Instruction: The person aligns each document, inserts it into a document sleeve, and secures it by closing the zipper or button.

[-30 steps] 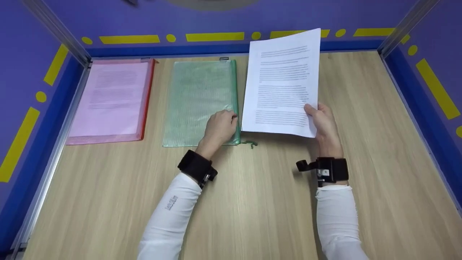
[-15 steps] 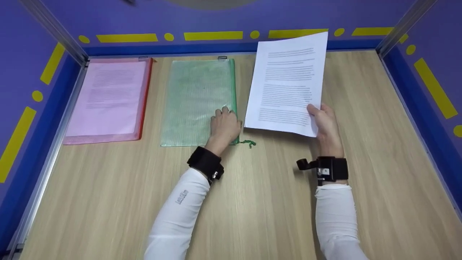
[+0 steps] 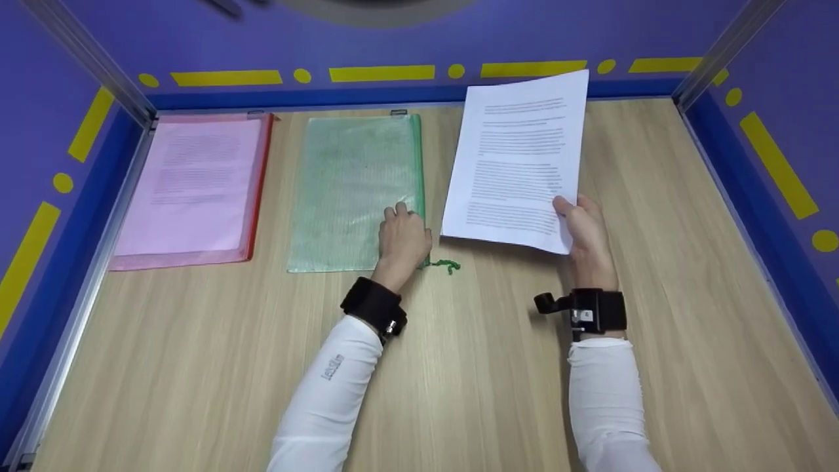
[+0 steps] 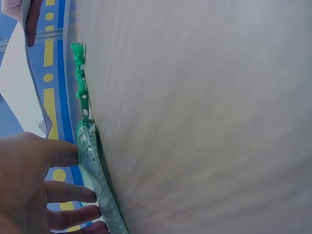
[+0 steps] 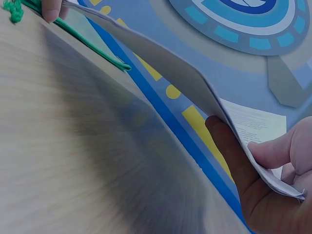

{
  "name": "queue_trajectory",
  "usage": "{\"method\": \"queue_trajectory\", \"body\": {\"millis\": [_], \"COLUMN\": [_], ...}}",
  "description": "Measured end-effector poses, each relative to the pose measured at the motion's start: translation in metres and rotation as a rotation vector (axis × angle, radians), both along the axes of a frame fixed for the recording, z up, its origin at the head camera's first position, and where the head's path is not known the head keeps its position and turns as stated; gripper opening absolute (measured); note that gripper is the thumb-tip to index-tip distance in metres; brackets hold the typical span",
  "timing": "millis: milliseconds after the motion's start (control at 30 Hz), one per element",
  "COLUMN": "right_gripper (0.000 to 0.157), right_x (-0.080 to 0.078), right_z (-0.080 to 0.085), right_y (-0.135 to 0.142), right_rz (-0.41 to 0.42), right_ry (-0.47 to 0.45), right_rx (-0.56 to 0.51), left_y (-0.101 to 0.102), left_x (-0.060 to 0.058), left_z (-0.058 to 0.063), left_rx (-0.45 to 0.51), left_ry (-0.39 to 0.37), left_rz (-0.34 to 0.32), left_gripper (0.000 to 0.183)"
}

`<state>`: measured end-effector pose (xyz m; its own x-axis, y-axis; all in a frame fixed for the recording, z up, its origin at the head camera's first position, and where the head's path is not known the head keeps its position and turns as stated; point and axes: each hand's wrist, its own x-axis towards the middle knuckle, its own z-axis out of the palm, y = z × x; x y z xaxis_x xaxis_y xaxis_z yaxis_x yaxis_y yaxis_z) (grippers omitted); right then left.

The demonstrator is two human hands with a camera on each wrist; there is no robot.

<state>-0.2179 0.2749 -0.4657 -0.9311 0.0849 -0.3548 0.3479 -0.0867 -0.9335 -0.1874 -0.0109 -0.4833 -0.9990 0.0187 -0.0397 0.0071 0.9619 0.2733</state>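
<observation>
A green zip folder [image 3: 354, 177] of clear mesh plastic lies on the table, its zip edge to the right. My left hand [image 3: 403, 239] rests on its lower right corner. In the left wrist view the thumb touches the folder's edge near the zip end and the other fingers lie spread along the folder. A knotted green cord [image 4: 79, 73] hangs from that end. My right hand [image 3: 586, 229] holds a stack of printed paper [image 3: 521, 157] by its lower right edge, thumb in front and fingers behind. The stack is raised and tilted, and bends slightly.
A pink zip folder [image 3: 257, 196] with a red edge and printed sheets inside lies at the left. Small dark marks line the back edge of the wooden table [image 3: 485, 380]. Blue panels with yellow dashes [image 3: 380, 73] enclose the back and sides.
My left hand has slid down the green folder's zip edge toward its near corner, and its fingers have spread out. The paper in my right hand has shifted slightly right, away from the folder.
</observation>
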Motion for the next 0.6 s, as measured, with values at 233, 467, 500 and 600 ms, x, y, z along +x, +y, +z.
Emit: {"method": "queue_trajectory", "body": {"millis": [233, 467, 500, 600], "right_gripper": [0.048, 0.048, 0.048, 0.048], "right_x": [-0.0001, 0.0002, 0.0002, -0.0003], "right_z": [0.0016, 0.0006, 0.0002, -0.0005], "right_y": [0.0027, 0.0025, 0.002, 0.0005], "right_rz": [0.019, 0.007, 0.009, 0.025], "right_ry": [0.029, 0.028, 0.029, 0.029], "right_rx": [-0.027, -0.018, -0.018, -0.023], "left_y": [-0.0011, -0.0036, -0.0038, -0.0035], "left_x": [-0.0025, -0.0034, -0.0034, -0.0033], "left_z": [0.0046, 0.0064, 0.0064, 0.0059], "left_rx": [0.063, 0.063, 0.058, 0.034], "left_ry": [-0.007, 0.021, 0.034, 0.067], "left_rz": [-0.019, 0.0, 0.004, 0.001], "left_gripper": [0.03, 0.029, 0.029, 0.028]}}
